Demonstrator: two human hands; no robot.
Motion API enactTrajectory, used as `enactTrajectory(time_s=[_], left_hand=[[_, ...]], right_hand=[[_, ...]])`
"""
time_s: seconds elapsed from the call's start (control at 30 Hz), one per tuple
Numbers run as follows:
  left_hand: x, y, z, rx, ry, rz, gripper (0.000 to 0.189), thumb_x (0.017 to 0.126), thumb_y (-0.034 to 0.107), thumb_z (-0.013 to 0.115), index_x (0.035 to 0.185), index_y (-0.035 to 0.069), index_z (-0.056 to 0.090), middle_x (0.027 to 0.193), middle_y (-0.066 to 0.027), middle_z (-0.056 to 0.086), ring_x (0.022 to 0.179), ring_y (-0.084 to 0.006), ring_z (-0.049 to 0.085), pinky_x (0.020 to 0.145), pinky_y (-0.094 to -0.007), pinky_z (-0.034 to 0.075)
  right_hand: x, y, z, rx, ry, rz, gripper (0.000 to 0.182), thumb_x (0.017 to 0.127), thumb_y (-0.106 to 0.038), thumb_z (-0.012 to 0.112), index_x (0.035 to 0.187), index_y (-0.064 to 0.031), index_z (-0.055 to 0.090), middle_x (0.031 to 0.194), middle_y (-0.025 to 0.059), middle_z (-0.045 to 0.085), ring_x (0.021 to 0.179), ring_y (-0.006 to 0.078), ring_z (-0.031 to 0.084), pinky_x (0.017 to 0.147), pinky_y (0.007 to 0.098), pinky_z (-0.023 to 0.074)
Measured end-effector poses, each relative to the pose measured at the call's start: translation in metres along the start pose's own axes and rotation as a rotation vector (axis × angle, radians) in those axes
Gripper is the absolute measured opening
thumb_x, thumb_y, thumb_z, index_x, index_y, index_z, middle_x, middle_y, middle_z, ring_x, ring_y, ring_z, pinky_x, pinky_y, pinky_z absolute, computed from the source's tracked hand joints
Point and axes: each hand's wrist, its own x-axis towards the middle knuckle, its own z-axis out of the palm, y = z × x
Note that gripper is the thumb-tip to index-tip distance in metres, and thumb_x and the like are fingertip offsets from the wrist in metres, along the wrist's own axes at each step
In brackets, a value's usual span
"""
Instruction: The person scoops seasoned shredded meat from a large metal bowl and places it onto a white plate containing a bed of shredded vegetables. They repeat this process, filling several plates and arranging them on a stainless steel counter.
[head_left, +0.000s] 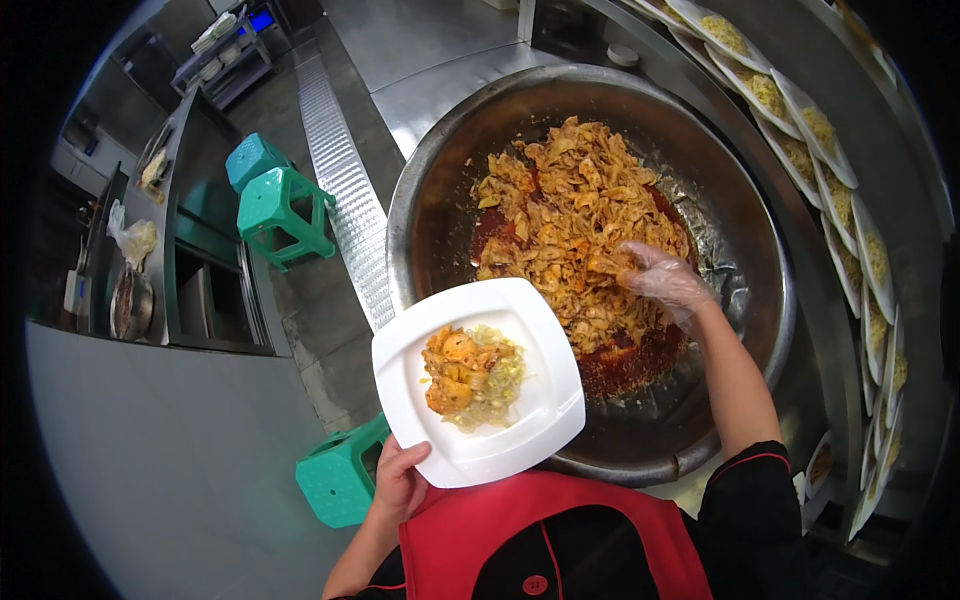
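My left hand (401, 472) grips the near-left edge of a square white plate (551, 420), thumb on top of the rim. Pale bean sprouts (495, 386) lie on the plate, partly covered by reddish-orange food slices (454, 367). My right hand (664, 281), in a clear plastic glove, reaches into a large round metal basin (420, 202). Its fingers close around some of the sauced sliced food (585, 180) heaped there; the fingertips are partly hidden among the slices. Dark red oily sauce (630, 375) pools around the heap.
White plates of sprouts (825, 139) overlap in rows along a shelf at the right. Green plastic stools (281, 206) stand left of the basin, with another stool (341, 480) near my left arm. A metal counter (169, 225) bears a pot (131, 304) and a plastic bag (133, 236).
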Motion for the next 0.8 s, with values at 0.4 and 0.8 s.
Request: enactTrajectory(time_s=[0.4, 0.8], left_hand=[[-0.001, 0.001, 0.000, 0.002, -0.002, -0.002, 0.058, 0.082, 0.007, 0.061, 0.134, -0.005, 0.040, 0.126, -0.0161, 0.057, 0.114, -0.0265, 0.058, 0.102, -0.0376, 0.043], [0.000, -0.001, -0.002, -0.012, -0.021, 0.011, 0.052, 0.083, 0.006, 0.060, 0.132, -0.005, 0.043, 0.124, -0.0152, 0.059, 0.113, -0.0246, 0.059, 0.101, -0.0365, 0.044]], right_hand=[[-0.011, -0.022, 0.017, -0.634, 0.331, -0.238, 0.029, 0.082, -0.017, 0.064, 0.108, -0.0051, 0.063, 0.102, 0.0161, 0.066, 0.098, 0.0339, 0.062, 0.088, 0.0425, 0.0482], [0.012, 0.001, 0.016, 0.127, 0.201, 0.131, 0.039, 0.084, -0.028, 0.070, 0.118, -0.0100, 0.061, 0.105, 0.0051, 0.067, 0.088, 0.0141, 0.062, 0.072, 0.0291, 0.0496]])
